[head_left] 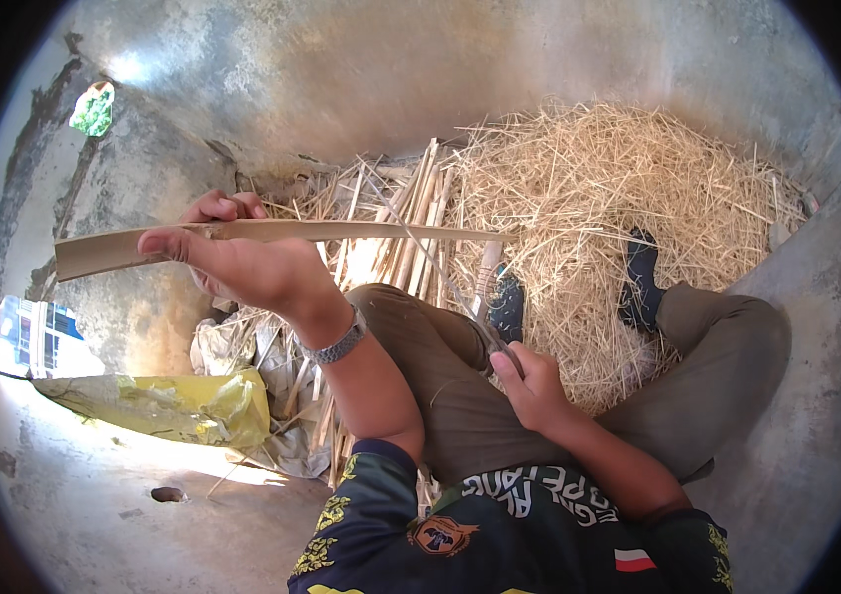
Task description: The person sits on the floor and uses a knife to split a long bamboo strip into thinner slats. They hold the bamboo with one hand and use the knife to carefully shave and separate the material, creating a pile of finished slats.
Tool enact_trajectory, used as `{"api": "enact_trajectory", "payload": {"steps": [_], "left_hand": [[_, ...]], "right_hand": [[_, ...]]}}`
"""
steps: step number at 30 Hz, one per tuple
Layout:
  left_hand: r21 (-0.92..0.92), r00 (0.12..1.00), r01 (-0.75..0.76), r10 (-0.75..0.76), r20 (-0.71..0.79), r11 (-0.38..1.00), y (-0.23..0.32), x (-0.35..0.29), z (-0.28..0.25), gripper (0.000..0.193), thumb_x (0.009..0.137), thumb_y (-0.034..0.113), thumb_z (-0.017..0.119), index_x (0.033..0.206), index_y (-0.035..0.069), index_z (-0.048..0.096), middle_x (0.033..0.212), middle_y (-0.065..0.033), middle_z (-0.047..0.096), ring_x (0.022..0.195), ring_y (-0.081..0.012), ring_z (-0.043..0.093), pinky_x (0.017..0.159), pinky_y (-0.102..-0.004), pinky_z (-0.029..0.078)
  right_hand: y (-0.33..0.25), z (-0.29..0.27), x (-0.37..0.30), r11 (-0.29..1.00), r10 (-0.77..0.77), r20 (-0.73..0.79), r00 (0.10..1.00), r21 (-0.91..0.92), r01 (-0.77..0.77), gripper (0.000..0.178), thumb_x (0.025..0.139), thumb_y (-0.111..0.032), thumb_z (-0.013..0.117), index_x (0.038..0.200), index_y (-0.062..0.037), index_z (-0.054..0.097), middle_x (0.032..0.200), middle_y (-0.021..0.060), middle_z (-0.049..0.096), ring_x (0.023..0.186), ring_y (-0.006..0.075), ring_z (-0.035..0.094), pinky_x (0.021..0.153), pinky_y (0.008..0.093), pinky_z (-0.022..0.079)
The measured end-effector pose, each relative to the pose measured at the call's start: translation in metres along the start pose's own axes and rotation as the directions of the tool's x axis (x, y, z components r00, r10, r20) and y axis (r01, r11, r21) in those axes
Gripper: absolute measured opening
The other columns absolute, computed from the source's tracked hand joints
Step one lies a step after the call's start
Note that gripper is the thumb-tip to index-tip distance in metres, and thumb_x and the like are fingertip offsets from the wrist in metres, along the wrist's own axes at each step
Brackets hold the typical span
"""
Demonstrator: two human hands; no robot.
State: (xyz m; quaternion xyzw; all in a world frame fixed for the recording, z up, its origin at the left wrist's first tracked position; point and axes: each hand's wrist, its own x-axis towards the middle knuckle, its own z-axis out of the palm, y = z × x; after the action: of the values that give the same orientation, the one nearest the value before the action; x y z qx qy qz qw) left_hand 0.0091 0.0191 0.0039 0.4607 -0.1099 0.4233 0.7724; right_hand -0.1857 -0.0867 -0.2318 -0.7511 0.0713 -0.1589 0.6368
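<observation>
My left hand point(242, 262) is raised at the left and closed around a long bamboo strip point(292, 230). The strip is held nearly level, its wide end past my thumb at the left and its tapering end reaching right over the straw. My right hand point(531, 388), low in front of my lap, grips a long, thin, slightly curved grey tool point(455, 287) that looks like a blade. It slants up to the left and crosses the strip's line; whether the two touch I cannot tell. My fingers hide its handle.
A heap of straw or shavings point(599, 178) spreads around my feet. Several bamboo pieces point(425, 218) lie left of it. A yellow sack point(193, 406) lies at the left, near a hole point(169, 494) in the concrete. A concrete wall point(420, 79) stands behind the heap.
</observation>
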Motion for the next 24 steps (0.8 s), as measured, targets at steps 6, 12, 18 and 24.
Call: {"api": "enact_trajectory", "payload": {"steps": [6,12,18,24], "left_hand": [[0.016,0.999,-0.021,0.022,-0.046,1.0,0.004,-0.007,0.009,0.068,0.098,0.074,0.038,0.08,0.008,0.047,0.073,-0.0035,0.046,0.066,-0.0165,0.045,0.065,-0.0281,0.043],[-0.001,0.997,0.015,-0.015,-0.073,1.0,0.001,0.008,-0.001,0.069,0.099,0.074,0.038,0.076,0.01,0.045,0.071,-0.0034,0.045,0.064,-0.0155,0.044,0.063,-0.0289,0.039],[-0.137,1.0,-0.007,0.011,0.027,0.99,-0.005,0.011,-0.007,0.067,0.098,0.076,0.033,0.076,0.014,0.04,0.064,0.0022,0.038,0.058,-0.011,0.04,0.056,-0.0266,0.033],[-0.17,0.999,0.016,-0.021,-0.025,0.985,-0.009,0.022,-0.01,0.068,0.097,0.079,0.029,0.07,0.016,0.033,0.061,0.0029,0.034,0.056,-0.0109,0.036,0.053,-0.0232,0.028]], "right_hand": [[0.012,0.004,0.0,0.997,-0.076,-0.042,0.996,-0.036,0.075,0.042,0.103,-0.036,0.057,0.082,0.0,0.057,0.057,0.0132,0.054,0.049,0.0264,0.055,0.051,0.0402,0.042],[0.027,0.006,0.003,0.988,0.152,-0.112,0.982,-0.013,-0.154,0.045,0.105,-0.037,0.055,0.079,0.0009,0.055,0.057,0.0138,0.05,0.051,0.0235,0.05,0.054,0.0392,0.041],[0.012,0.003,-0.001,0.981,0.038,-0.057,0.998,0.191,-0.026,0.047,0.105,-0.035,0.053,0.075,0.0,0.053,0.056,0.0118,0.046,0.05,0.0195,0.046,0.052,0.0383,0.038],[0.009,0.003,0.004,0.996,0.082,0.031,0.996,0.041,-0.083,0.039,0.104,-0.03,0.056,0.078,-0.0007,0.054,0.055,0.0111,0.046,0.047,0.0199,0.044,0.05,0.0376,0.037]]}}
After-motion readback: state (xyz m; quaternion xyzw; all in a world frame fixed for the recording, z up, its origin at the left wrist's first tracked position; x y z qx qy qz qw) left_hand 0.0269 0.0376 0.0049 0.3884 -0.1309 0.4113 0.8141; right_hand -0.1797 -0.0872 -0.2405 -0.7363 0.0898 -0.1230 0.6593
